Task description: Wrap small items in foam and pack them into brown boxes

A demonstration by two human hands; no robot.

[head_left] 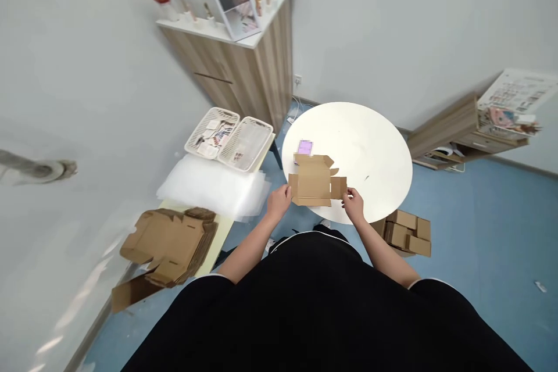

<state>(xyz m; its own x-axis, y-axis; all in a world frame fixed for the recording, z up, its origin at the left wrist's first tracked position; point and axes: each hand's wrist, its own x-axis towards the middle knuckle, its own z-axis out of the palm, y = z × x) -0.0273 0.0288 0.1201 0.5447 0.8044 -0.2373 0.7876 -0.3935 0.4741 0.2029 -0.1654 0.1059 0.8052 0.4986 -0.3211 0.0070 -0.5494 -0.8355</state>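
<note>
In my hands is an unfolded brown corrugated cardboard box blank point(314, 181), held just over the near edge of a round white table point(366, 157). My left hand point(278, 200) grips its left side, and my right hand point(353, 205) pinches its right flap. Its flaps stand partly raised. Just beyond the box, a blurred purple item point(305, 147) lies on the tabletop, close to the box's far edge.
To the left, a pale table holds a stack of flat cardboard blanks point(170, 244), clear bubble wrap point(213, 186) and two white plastic baskets point(229, 139) of papers. Folded cardboard boxes point(405, 232) sit on the blue floor right of the round table.
</note>
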